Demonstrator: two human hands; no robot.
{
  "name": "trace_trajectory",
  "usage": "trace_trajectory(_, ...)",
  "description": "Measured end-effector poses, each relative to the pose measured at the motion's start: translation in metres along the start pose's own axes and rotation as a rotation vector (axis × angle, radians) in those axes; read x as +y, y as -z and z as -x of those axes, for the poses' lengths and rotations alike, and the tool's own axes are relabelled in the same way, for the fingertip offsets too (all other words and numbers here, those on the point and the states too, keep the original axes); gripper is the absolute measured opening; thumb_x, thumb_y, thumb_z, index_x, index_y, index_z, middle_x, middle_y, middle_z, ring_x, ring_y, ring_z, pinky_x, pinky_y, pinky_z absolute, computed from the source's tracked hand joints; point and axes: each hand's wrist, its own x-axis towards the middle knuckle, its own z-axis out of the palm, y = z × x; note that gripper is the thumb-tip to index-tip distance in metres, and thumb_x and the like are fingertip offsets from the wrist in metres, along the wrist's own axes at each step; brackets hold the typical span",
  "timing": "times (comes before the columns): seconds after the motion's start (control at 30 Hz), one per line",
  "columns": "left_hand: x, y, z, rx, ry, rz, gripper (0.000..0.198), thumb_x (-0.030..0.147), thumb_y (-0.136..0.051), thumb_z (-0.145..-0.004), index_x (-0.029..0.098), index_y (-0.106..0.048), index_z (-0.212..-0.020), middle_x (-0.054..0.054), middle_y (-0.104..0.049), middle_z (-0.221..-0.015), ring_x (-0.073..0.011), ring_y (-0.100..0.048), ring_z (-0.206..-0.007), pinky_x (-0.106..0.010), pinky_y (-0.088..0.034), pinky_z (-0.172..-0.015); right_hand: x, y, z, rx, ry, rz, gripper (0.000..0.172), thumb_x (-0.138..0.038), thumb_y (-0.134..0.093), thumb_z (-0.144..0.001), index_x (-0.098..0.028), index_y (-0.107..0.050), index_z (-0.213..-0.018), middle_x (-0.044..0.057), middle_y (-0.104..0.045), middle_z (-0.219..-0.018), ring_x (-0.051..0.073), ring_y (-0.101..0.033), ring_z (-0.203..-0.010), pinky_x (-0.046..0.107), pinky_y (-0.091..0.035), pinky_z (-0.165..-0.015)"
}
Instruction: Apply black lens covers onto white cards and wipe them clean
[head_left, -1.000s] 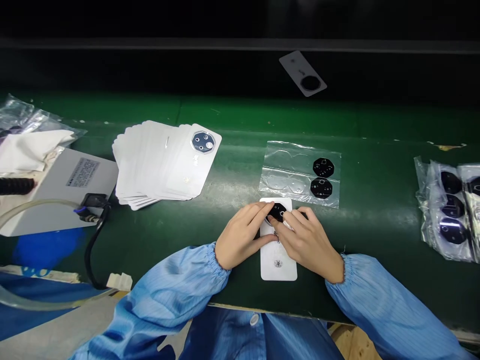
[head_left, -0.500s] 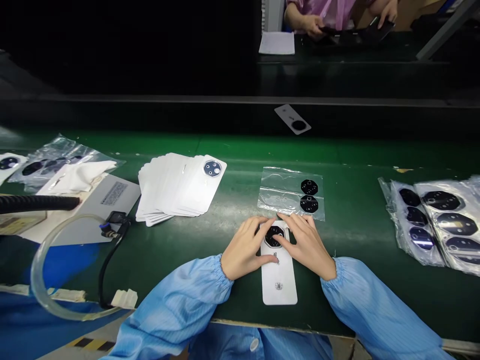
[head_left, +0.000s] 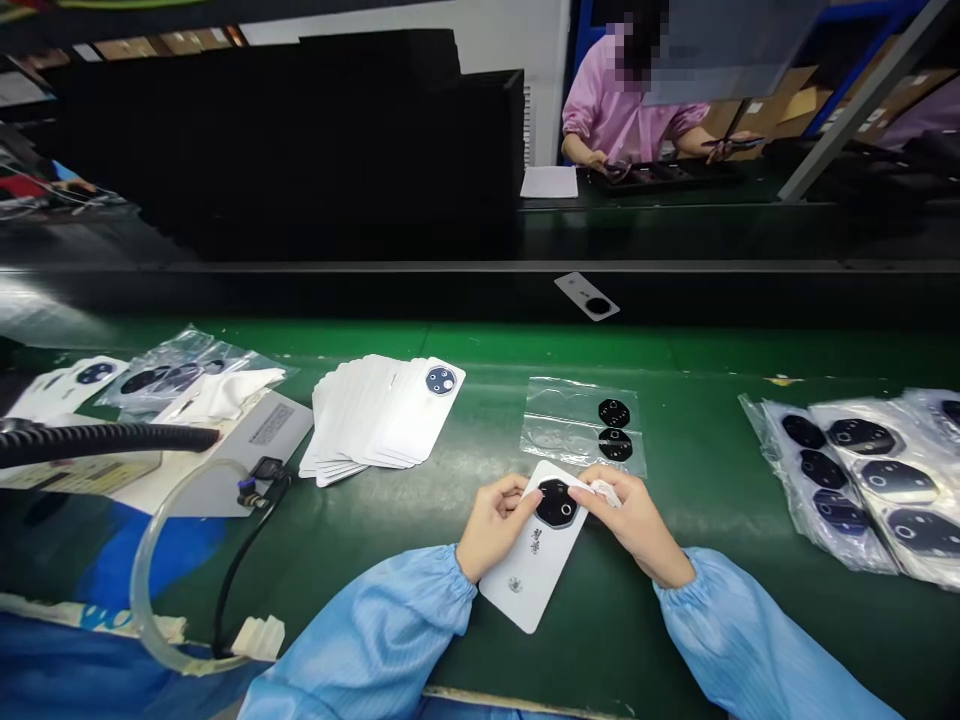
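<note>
Between my hands is a white phone back cover (head_left: 525, 580), tilted with its top toward the right. A black octagonal camera lens plate (head_left: 556, 505) sits in its upper part, above dark printed characters and a round emblem. My left hand (head_left: 495, 525) pinches the cover's left edge, thumb on top beside the lens plate. On the right edge the thumb of my right hand (head_left: 630, 520) presses by the plate, fingers curled around. A small white scrap, perhaps cloth (head_left: 606, 492), shows at my right fingers. Just beyond lies a clear plastic sheet (head_left: 559, 425) bearing two black lens plates (head_left: 615, 428).
Left of centre lies a fanned stack of white covers (head_left: 367, 415). Further left are a white box (head_left: 274, 430), a clear hose (head_left: 142, 560) and a black ribbed hose (head_left: 112, 440). Bagged lens plates (head_left: 862, 480) lie right. Another cover (head_left: 589, 297) rests beyond; a person in pink (head_left: 600, 95) works opposite.
The cover lay upright under my spread hands; now it is turned clockwise and pinched at both edges. My fingers have come off the lens plate's face. The head view has tipped up.
</note>
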Motion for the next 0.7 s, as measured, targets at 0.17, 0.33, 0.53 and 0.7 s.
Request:
trace_trajectory(0.17, 0.003, 0.002, 0.0, 0.095, 0.017, 0.102, 0.03, 0.042, -0.063, -0.081, 0.014, -0.056, -0.075, -0.001, -0.063, -0.066, -0.0124, -0.06, -0.06, -0.021, -0.043, -0.055, -0.005, -0.006, 0.002, -0.052, -0.029, -0.087, 0.034, -0.049, -0.055, -0.084, -0.016, -0.059, -0.076, 0.001, -0.056, -0.071, 0.015, -0.051, -0.067, 0.026, -0.039, -0.06)
trace_trajectory(0.33, 0.004, -0.002, -0.002, 0.082, 0.02, 0.141, 0.028, 0.042, -0.064, -0.081, 0.015, -0.057, -0.079, -0.002, -0.065, -0.072, -0.0132, -0.061, -0.065, -0.022, -0.044, -0.059, -0.006, -0.003, -0.006, -0.002, 0.005, -0.121, 0.033, -0.047, -0.055, -0.085, -0.017, -0.053, -0.07, 0.0, -0.051, -0.07, 0.015, -0.049, -0.07, 0.028, -0.039, -0.066)
trace_trajectory(0.53, 0.005, -0.003, -0.004, 0.106, 0.04, 0.118, 0.03, 0.042, -0.065, -0.078, 0.014, -0.055, -0.072, 0.0, -0.06, -0.063, -0.0101, -0.054, -0.054, -0.02, -0.04, -0.051, -0.005, -0.002, -0.012, 0.035, 0.049, -0.126, 0.035, -0.043, -0.055, -0.085, -0.018, -0.045, -0.063, -0.003, -0.042, -0.065, 0.012, -0.041, -0.065, 0.027, -0.034, -0.063)
trace_trajectory(0.7, 0.007, -0.004, -0.005, 0.202, 0.039, 0.079, 0.027, 0.033, -0.066, -0.074, 0.014, -0.051, -0.062, 0.003, -0.052, -0.053, -0.0064, -0.045, -0.048, -0.017, -0.031, -0.047, -0.002, -0.004, -0.011, 0.033, 0.068, -0.123, 0.037, -0.041, -0.055, -0.085, -0.019, -0.038, -0.061, -0.003, -0.037, -0.063, 0.011, -0.037, -0.063, 0.026, -0.032, -0.062)
